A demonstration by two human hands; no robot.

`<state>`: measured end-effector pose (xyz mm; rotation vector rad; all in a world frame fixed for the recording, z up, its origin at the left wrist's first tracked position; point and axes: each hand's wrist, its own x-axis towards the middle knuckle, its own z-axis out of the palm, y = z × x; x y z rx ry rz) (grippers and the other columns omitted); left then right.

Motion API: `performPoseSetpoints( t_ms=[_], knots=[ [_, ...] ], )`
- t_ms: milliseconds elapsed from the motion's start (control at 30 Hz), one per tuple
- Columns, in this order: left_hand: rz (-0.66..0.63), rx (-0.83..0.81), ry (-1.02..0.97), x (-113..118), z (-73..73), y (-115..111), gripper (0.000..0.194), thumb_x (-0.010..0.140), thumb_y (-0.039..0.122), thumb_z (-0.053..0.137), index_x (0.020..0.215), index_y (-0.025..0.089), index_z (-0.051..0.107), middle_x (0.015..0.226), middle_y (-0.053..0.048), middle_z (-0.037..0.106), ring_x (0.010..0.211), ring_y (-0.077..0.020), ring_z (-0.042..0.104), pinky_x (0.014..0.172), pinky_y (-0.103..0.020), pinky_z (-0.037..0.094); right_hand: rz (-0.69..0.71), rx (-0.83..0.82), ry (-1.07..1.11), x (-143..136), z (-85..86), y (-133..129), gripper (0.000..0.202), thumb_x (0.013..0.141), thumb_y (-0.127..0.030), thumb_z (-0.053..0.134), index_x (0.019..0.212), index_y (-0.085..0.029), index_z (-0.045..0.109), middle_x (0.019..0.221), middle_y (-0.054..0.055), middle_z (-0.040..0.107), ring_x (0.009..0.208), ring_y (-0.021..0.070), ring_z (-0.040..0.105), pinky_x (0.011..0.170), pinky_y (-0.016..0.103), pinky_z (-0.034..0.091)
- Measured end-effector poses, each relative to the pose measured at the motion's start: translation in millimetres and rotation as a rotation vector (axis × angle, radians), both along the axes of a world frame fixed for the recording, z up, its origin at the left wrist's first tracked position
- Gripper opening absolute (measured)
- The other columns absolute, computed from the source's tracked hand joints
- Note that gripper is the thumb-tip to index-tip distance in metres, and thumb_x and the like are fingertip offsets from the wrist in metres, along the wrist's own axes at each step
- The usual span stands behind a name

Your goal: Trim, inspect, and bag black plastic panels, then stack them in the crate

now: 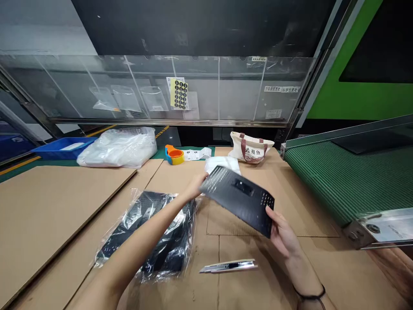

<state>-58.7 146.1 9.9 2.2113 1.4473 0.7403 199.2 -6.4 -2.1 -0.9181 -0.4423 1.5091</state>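
A flat black perforated panel [235, 193] is held tilted above the cardboard-covered table, with small slots and a dark recess on its face. My left hand [196, 186] grips its upper left corner, the fingers partly hidden behind it. At the lower right edge, my right hand [281, 230] pinches the panel between thumb and fingers. Below it lies a utility knife [229, 266] on the cardboard. Under my left forearm rests a clear plastic bag [155, 232] with black flat pieces inside.
A green conveyor belt [348, 172] runs along the right. At the back stand a blue tray [61, 148], a white plastic bundle [119, 146], an orange tape dispenser [174, 156], a white cloth [222, 163] and a canvas bag [251, 148]. A cardboard sheet [61, 206] lies left.
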Motion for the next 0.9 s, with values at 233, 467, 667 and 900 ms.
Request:
performPoseSetpoints(
  t_ms=[233, 467, 667, 900],
  knots=[
    [-0.067, 0.013, 0.169, 18.2, -0.4, -4.4, 0.034, 0.088, 0.041, 0.046, 0.064, 0.018, 0.046, 0.06, 0.002, 0.051, 0.06, -0.0141, 0.049, 0.056, -0.024, 0.032, -0.03, -0.213, 0.158, -10.0, -26.9, -49.4, 0.031, 0.052, -0.023, 0.091, 0.073, -0.013, 0.071, 0.072, 0.002, 0.075, 0.056, 0.011, 0.066, 0.055, 0.019, 0.057],
    [-0.121, 0.089, 0.498, 25.9, 9.8, -28.5, 0.022, 0.084, 0.007, 0.042, 0.098, 0.015, 0.057, 0.076, -0.009, 0.065, 0.073, -0.0237, 0.062, 0.062, -0.029, 0.038, -0.27, -0.212, 0.283, -44.9, -39.6, -53.2, 0.037, 0.041, -0.023, 0.094, 0.064, -0.017, 0.066, 0.064, -0.004, 0.072, 0.05, 0.0088, 0.064, 0.046, 0.015, 0.054],
    [-0.131, 0.139, 0.643, 26.4, 9.9, -37.7, 0.045, 0.075, -0.005, 0.04, 0.115, 0.013, 0.051, 0.102, -0.015, 0.065, 0.081, -0.0266, 0.066, 0.063, -0.032, 0.044, -0.287, -0.205, 0.297, -57.8, -45.2, -56.3, 0.041, 0.042, -0.028, 0.094, 0.073, -0.018, 0.069, 0.074, -0.002, 0.076, 0.06, 0.011, 0.068, 0.056, 0.02, 0.058],
    [-0.1, 0.204, 0.632, 36.1, 8.0, -44.2, 0.022, 0.092, 0.013, 0.034, 0.1, 0.014, 0.055, 0.091, -0.012, 0.069, 0.08, -0.0247, 0.067, 0.063, -0.032, 0.048, -0.142, -0.202, 0.181, -56.5, -40.8, -61.2, 0.041, 0.045, -0.027, 0.093, 0.075, -0.013, 0.068, 0.074, 0.001, 0.075, 0.059, 0.011, 0.066, 0.051, 0.02, 0.057]
  ],
)
